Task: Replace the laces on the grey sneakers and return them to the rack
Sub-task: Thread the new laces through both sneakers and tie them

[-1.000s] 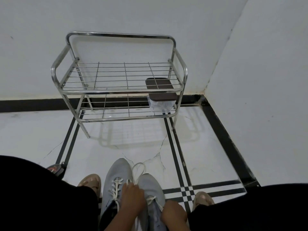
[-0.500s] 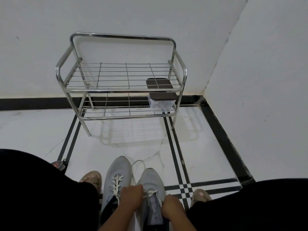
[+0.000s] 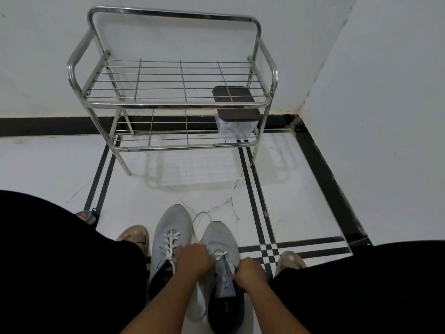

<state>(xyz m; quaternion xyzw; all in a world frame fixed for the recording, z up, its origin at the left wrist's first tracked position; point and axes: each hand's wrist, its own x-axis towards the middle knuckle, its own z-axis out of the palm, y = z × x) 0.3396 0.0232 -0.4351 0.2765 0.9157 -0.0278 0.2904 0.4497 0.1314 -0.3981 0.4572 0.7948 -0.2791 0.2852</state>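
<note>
Two grey sneakers stand side by side on the white floor between my knees, toes pointing at the rack. The left sneaker [image 3: 172, 227] has white laces crossed up its front. My left hand [image 3: 193, 260] and my right hand [image 3: 250, 272] are both curled at the collar of the right sneaker [image 3: 220, 237], one on each side of its white lace [image 3: 220, 255]. A loose loop of lace [image 3: 199, 216] lies on the floor between the toes. The steel two-shelf rack [image 3: 178, 103] stands against the wall ahead.
A clear box with a dark lid [image 3: 237, 121] sits on the right end of the rack's lower shelf. My feet in beige slippers [image 3: 133, 235] flank the sneakers. A small red-and-black object [image 3: 88, 216] lies on the floor by my left knee. Walls meet at the right.
The view has tilted down and closer. My hands have slid back along the right sneaker, and more of both sneakers' openings is in view.
</note>
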